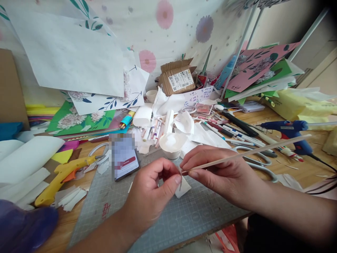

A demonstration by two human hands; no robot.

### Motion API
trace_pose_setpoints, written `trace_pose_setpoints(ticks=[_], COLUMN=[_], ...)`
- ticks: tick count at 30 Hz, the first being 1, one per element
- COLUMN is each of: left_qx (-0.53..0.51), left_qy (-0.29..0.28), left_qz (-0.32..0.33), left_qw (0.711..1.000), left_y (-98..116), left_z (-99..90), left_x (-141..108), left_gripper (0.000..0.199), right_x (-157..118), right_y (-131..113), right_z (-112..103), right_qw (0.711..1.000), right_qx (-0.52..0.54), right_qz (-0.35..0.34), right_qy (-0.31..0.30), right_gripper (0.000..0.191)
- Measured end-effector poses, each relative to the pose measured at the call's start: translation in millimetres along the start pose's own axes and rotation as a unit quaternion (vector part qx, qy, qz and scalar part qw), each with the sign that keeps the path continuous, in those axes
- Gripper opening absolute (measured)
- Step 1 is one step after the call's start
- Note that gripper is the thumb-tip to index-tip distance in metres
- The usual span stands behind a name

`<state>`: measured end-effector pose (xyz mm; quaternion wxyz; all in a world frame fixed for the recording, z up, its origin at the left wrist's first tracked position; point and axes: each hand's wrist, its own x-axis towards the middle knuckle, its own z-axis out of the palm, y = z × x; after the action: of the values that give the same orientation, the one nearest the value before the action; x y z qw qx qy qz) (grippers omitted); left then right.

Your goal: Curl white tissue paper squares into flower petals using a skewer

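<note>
My right hand (pixel 223 172) is closed in a pinch around a long, thin, pale stick (pixel 252 151), which slants up to the right. At the stick's lower end, the thumb and forefinger of my left hand (pixel 154 191) press together. A small thin bit shows below that pinch, too small to name. The two hands nearly meet at the fingertips, above the grey cutting mat (pixel 205 218). Just beneath them lies a small white paper piece (pixel 183 188), partly covered by my left thumb. Behind my fingers stands a white paper cup (pixel 172 149) with white material inside.
A phone (pixel 126 160) lies left of my hands. Farther left is a yellow glue gun (pixel 67 168); a blue glue gun (pixel 286 131) stands right. Scissors (pixel 256 163) lie beside my right forearm. Pens, paper scraps and a cardboard box (pixel 176 77) crowd the back.
</note>
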<state>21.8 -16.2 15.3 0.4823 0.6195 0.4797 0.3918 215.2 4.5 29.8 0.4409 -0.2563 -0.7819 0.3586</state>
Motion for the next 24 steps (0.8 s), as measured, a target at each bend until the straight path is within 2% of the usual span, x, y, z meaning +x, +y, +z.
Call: trace_pose_setpoints(ticks=[9,18,24], left_qx=[-0.044,-0.15,-0.19], left_qy=[0.007,-0.012,0.007], left_qz=[-0.061,-0.071,-0.081], left_qw=[0.997,0.986,0.978], left_y=[3,-9,-5], left_z=[3.3,0.0,-0.2], left_x=[1,3,5], left_gripper=[0.008,0.009,0.01], right_x=[0,0,-4], right_y=[2,4,9], right_z=[3,-2,-9], right_qw=[0.999,1.0,0.996], right_qx=[-0.01,0.015,0.023], right_qz=[-0.032,0.026,0.077], right_qy=[-0.003,0.0,0.027], right_gripper=[0.014,0.011,0.009])
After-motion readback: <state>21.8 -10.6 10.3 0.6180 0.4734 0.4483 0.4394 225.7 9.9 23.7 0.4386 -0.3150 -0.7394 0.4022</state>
